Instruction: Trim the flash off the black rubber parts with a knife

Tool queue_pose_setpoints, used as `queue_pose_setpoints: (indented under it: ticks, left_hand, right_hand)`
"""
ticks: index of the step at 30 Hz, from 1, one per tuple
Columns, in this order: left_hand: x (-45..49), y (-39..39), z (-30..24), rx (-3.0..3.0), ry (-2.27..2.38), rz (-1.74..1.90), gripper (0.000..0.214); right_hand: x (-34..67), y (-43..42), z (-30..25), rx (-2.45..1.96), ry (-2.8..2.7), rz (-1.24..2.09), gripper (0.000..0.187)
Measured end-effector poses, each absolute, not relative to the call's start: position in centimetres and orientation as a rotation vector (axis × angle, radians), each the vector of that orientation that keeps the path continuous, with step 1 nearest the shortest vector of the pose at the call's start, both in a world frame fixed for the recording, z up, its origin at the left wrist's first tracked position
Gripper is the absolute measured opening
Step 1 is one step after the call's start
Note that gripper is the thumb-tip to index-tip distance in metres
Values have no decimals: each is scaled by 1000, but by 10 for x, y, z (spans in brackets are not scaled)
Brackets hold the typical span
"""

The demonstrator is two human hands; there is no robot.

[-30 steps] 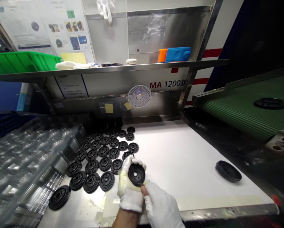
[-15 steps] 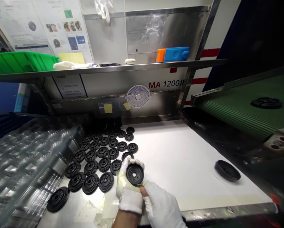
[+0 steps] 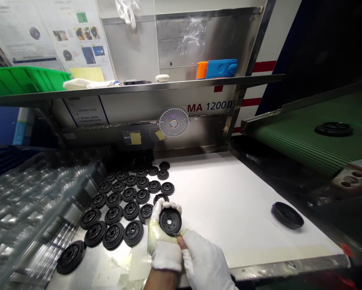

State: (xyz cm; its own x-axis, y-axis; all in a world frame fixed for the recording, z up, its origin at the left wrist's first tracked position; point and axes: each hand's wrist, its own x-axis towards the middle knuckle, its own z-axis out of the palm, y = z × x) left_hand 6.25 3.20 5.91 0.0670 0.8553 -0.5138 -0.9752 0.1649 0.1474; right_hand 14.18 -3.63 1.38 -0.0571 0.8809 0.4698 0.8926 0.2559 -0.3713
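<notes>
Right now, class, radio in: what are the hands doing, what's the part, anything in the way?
Left hand gripping black moulded disc. Right hand at its lower edge. Rows of matching discs beside left hand.

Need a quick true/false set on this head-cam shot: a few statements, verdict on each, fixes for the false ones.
1. The left hand holds a ribbed black disc in a white glove. True.
2. The right hand is well away from the ribbed black disc. False: it is right at the disc's lower edge.
3. A separate black disc lies on the white work surface, right of the hands. True.
4. The green ribbed belt carries nothing. False: a black disc sits on it.
5. The small white fan stands on top of the steel shelf. False: it is below the shelf, in front of the steel panel.
</notes>
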Motion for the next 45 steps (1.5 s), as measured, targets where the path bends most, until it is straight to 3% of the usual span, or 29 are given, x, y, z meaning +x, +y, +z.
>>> queue_pose_setpoints:
  ticks: [9,20,29,35,40,45]
  left_hand:
    - [59,35,56,-269,442,1305,13]
    - [60,33,58,-316,537,1334,12]
    - [60,36,59,-265,464,1448,17]
    - [63,33,54,-256,548,1394,6]
    - [69,26,59,-158,508,1423,3]
    - [63,24,63,-97,525,1345,17]
  right_hand:
    - [151,-34,21,-1701,-1810,163,28]
    - [145,-36,14,-1633,-1886,-26,29]
    - [158,-38,29,-1696,-1726,287,27]
    - [154,-33,37,-1757,-1682,458,18]
    - [150,-25,35,-1750,-1607,627,20]
    - [188,-22,28,-1889,-1618,341,16]
